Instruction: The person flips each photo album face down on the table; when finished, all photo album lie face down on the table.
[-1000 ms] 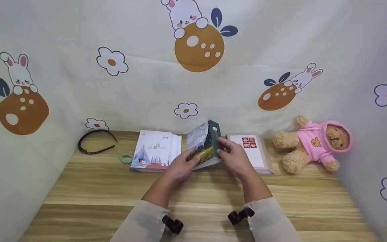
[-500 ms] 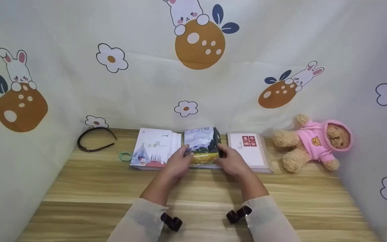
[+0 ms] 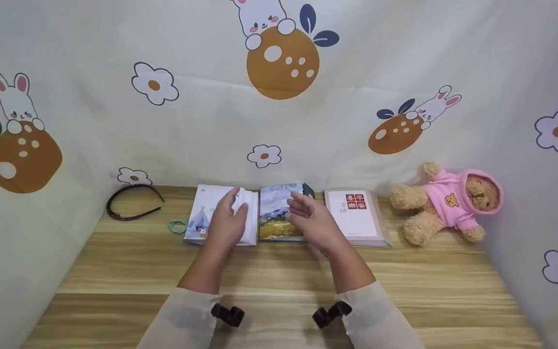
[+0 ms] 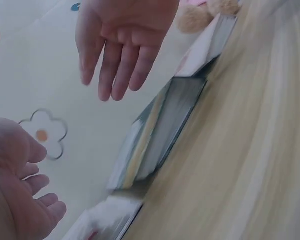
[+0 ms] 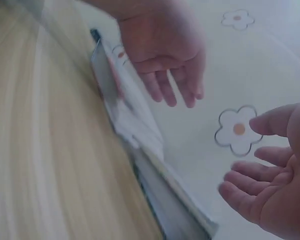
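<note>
Pale cloth [image 3: 201,126] printed with rabbits, oranges and flowers hangs around a wooden table [image 3: 279,286] at the far, left and right sides. Along the far edge of the table lies a row of books. At its middle is the painted book [image 3: 273,213], lying flat, its cover a landscape of cloudy sky and yellow field, with a dark green side showing on the right. Just to its left is the white book [image 3: 196,206] with a blue tent on the cover; whether the pale edge on its right belongs to a second book, I cannot tell. Just to the right is the boxy book [image 3: 364,218], with red squares of writing on a white cover.

Both hands are free of any object, palms turned towards each other with a wide gap between. Left hand [image 3: 228,223] is raised over the white book, its thumb apart from the fingers; right hand [image 3: 315,223] is above the right part of the painted book, its fingers loosely extended. Pale sleeves [image 3: 179,315] cover the forearms, each with a black device [image 3: 228,315] at the cuff.

Farther left lie a green hair tie [image 3: 177,222] and a dark headband [image 3: 109,206]; at the far right a teddy bear [image 3: 451,201] in a pink hoodie lies on its back
</note>
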`<state>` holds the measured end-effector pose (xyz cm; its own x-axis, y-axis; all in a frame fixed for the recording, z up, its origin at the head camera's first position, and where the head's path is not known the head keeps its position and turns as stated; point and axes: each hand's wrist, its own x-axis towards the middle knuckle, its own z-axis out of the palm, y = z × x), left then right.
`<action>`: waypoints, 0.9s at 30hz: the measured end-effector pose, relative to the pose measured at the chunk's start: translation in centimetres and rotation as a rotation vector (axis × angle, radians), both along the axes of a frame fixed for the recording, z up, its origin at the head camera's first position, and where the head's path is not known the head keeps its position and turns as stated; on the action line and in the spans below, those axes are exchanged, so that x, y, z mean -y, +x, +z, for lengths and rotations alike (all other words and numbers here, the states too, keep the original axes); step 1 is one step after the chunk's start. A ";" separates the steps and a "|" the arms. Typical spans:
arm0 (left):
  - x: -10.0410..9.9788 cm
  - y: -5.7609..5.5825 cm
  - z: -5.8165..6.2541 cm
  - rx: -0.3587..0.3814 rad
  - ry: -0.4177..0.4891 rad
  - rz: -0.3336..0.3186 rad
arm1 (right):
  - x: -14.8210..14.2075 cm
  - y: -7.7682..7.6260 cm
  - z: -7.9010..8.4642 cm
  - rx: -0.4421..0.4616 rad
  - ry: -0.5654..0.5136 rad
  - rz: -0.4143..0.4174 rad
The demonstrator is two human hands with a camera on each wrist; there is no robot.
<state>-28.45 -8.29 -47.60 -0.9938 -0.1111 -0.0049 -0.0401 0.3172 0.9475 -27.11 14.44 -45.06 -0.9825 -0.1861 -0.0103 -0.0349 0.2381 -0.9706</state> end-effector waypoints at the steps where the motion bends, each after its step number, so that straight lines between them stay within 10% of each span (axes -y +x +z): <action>1: 0.8 -0.1 0.1 0.000 0.007 0.015 | 0.4 0.0 0.2 0.004 -0.031 0.030; 12: 7.7 1.1 0.4 0.085 0.001 0.097 | 5.9 -0.8 -0.4 0.010 -0.081 0.173; 27: 9.9 0.6 -0.9 0.208 -0.094 0.031 | 9.3 -0.3 -3.9 0.062 0.076 0.241</action>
